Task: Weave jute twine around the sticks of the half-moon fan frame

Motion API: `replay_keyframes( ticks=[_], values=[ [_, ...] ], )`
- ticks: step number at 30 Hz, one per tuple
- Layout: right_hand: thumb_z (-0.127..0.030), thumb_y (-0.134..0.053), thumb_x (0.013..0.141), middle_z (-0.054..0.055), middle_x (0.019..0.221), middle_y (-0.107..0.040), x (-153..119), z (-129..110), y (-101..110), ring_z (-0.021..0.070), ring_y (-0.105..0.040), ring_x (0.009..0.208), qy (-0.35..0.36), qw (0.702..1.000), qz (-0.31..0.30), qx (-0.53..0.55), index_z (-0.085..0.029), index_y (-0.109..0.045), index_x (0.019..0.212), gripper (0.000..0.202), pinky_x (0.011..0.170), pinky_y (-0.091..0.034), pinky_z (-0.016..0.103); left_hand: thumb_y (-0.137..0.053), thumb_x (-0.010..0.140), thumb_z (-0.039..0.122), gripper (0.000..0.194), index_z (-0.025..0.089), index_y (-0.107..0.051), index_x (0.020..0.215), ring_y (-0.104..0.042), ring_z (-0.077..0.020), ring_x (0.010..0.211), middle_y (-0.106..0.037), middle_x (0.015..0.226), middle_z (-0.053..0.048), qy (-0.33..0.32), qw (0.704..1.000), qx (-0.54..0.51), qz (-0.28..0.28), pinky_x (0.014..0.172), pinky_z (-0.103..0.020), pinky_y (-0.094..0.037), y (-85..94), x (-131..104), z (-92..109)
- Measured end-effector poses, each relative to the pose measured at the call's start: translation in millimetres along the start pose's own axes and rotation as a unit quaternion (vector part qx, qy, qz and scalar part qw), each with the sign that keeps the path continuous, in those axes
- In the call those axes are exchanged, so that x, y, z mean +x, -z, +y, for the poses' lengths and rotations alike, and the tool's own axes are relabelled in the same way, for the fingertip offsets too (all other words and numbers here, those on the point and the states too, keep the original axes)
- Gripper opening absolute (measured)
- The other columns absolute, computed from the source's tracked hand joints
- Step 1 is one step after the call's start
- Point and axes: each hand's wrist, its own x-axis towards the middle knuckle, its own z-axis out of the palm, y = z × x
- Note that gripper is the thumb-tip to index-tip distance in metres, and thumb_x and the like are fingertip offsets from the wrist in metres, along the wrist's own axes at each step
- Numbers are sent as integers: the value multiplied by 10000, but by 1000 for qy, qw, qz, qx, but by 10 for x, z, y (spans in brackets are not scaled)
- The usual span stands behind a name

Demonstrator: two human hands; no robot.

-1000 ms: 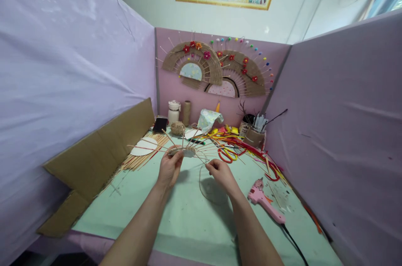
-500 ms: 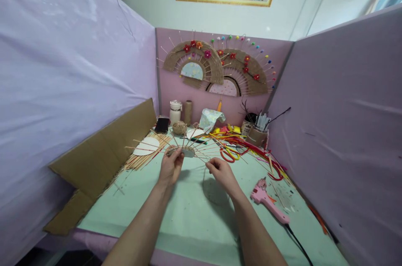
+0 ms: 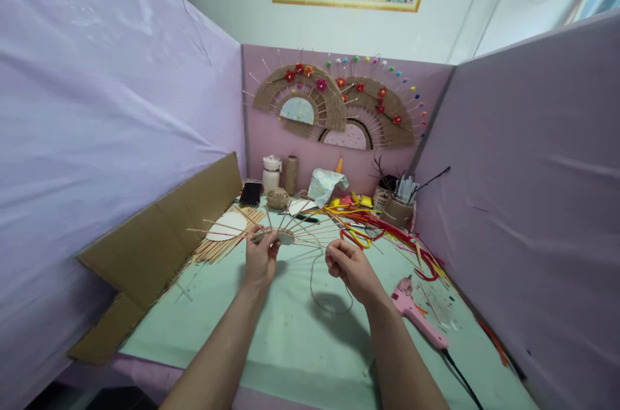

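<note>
The left hand [image 3: 261, 263] grips the spoked half-disc [image 3: 286, 238]; the right hand [image 3: 353, 269] pinches twine [image 3: 311, 279], best kept evenly taut between them.

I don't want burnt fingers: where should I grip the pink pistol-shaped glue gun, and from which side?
Probably by its pink handle, mid-length, from above and the near side. The glue gun lies on the mint-green tabletop, handle slanting toward you, black cord leaving its near end, nozzle end farthest away.
</note>
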Motion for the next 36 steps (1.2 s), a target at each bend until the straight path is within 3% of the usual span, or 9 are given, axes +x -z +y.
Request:
replay_keyframes(
  ticks=[6,11,15,22,26,30,36],
  values=[
    [-319,-700,711,-30,545,-527,-125,-215,-114,58,-394,460,35,997,-7,62,-169,-610,821,206,433,-268,191,-759,560,114,463,235,-492,918,-563,-58,603,-583,718,77,-13,1000,-7,-6,527,-154,-420,-19,-24,13],
    [-273,-644,772,34,784,-656,-185,-469,-284,62,-469,502,148,988,43,-3,-187,-632,963,210,483,-369,218,-760,561,113,448,228,-488,898,-558,-55,599,-570,733,69,-11,999,-9,-34,528,-152,-423,-26,-34,21],
    [-257,-585,817,36,836,-668,-185,-655,-442,53,-472,481,221,973,48,-33,-203,-634,980,178,474,-388,220,-761,562,113,442,223,-492,895,-557,-54,606,-567,752,65,-10,999,-10,-47,529,-150,-430,-36,-51,29],
    [-283,-559,832,36,892,-668,-90,-814,-660,53,-499,476,262,961,40,-83,-208,-626,990,188,473,-426,223,-754,588,108,416,220,-495,893,-556,-50,638,-570,767,59,-1,997,4,-71,550,-146,-434,-54,-94,40],
    [-313,-553,831,59,1015,-655,-102,-752,-701,50,-505,468,250,959,109,-74,-210,-588,1064,257,464,-443,231,-758,575,103,421,221,-503,888,-556,-49,621,-575,761,63,-2,998,-12,-61,539,-149,-434,-39,-71,33],
    [-326,-561,823,79,1057,-653,-203,-536,-651,60,-521,470,239,953,167,-82,-214,-573,1100,300,477,-464,249,-756,559,94,401,211,-523,863,-557,-47,587,-579,721,69,10,999,-40,-36,510,-145,-420,-25,-25,34],
    [-412,-607,765,83,874,-688,-192,-63,-344,91,-518,447,155,951,230,-139,-159,-620,932,304,436,-423,236,-735,554,50,356,190,-555,826,-561,-40,565,-592,665,76,20,996,-89,13,488,-129,-407,-14,37,75]
  ],
)
